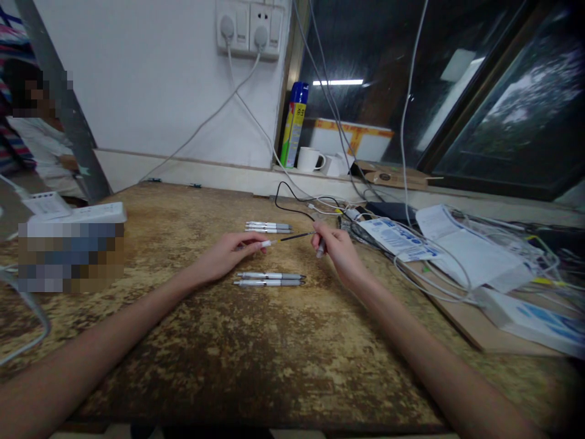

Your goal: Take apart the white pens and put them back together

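One dark refill (299, 236) bridges the gap from where I'm standing: left hand (231, 249) pinching a white pen barrel (265, 244) at one end, right hand (337, 247) gripping a grey pen piece (320, 249) by the other. Two pens (267, 231) lie just beyond them, two more pens (269, 283) nearer me.

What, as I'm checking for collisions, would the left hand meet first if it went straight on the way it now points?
The left hand would probably meet the right hand first, apart from the refill between them; depth is unclear in this single view.
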A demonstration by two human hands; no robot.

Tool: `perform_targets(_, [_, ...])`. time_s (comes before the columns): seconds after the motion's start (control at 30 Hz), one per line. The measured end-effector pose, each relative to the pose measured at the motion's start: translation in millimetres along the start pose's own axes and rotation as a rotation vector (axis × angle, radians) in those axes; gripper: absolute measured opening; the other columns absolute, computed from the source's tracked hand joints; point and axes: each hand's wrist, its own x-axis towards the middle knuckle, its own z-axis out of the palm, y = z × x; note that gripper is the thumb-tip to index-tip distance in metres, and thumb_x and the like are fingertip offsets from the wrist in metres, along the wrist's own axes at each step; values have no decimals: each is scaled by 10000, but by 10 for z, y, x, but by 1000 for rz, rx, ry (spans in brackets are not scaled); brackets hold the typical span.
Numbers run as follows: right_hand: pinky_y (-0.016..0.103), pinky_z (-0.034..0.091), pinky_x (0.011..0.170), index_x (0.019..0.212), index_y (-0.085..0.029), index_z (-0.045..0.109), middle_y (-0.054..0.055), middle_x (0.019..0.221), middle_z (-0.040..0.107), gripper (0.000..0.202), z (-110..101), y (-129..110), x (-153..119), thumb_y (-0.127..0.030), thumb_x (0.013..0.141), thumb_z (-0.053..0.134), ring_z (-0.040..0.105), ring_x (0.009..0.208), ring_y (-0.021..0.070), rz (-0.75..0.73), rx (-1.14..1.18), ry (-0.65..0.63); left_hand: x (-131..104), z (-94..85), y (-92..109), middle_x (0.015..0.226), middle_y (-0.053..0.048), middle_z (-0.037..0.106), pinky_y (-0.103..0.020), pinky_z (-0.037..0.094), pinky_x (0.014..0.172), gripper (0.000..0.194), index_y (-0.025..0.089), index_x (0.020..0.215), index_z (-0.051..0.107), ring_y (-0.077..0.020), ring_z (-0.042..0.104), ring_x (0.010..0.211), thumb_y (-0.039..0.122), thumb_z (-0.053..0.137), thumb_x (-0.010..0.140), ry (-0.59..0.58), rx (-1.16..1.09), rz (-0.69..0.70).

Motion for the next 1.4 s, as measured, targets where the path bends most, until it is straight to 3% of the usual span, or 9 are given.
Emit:
perform_targets(0.1, [284,340,593,587,-181,627,8,561,550,539,26,1,-17,-561,961,552,476,557,139,-70,-102,-28,0,11,19,1165,-53,780,-368,503,978,302,229,1192,750,-232,704,1044,397,563,1025,-9,-16,-5])
perform_targets(0.23, [283,369,646,783,-186,698,16,728,638,379,126,-27,-86,-464,998,556,545,684,161,-266,-276,-167,-12,35,61,1203,-48,776,-370,510,964,290,249,1188,762,-235,705,1068,406,593,1012,0,9,13])
perform_targets(0.4, [286,438,752,930,-191,688,38,906,671,213,231,-49,-145,-366,1000,588,615,837,178,-404,-295,-265,-32,65,110,1229,-45,772,-385,493,1009,257,276,1195,769,-229,700,1103,362,613,1010,46,86,109])
perform_targets(0.67, [295,420,738,816,-186,704,37,823,708,400,280,-19,-187,-463,1034,515,631,800,189,-314,-321,-303,-35,109,51,1233,-30,771,-364,502,995,271,280,1221,754,-224,704,1102,385,618,1012,29,119,146])
perform_targets(0.83, [334,455,771,871,-172,761,79,870,756,607,278,34,-158,-562,1057,335,653,782,212,-91,-201,-260,-27,107,82,1188,-18,780,-343,507,939,254,275,1193,758,-210,705,1031,380,623,1005,61,111,99])
perform_targets(0.97, [341,458,843,953,-179,760,77,985,734,320,205,66,-73,-383,966,514,638,886,220,-171,-197,-113,-25,78,49,1090,-21,792,-332,506,825,260,256,1155,768,-204,694,901,401,617,1000,95,144,28])
perform_targets(1.07, [332,457,820,1021,-183,742,65,1002,714,258,165,22,-53,-341,913,570,618,847,206,-215,-173,-32,-30,55,16,1058,-22,791,-327,497,780,287,252,1163,767,-199,680,849,421,595,1008,103,157,11])
perform_targets(1.4, [313,460,788,1026,-195,714,50,1025,718,215,232,-26,-121,-318,929,567,623,840,191,-242,-141,-84,-27,74,11,1131,-41,789,-342,506,888,250,249,1153,765,-214,703,966,378,617,998,78,144,51])
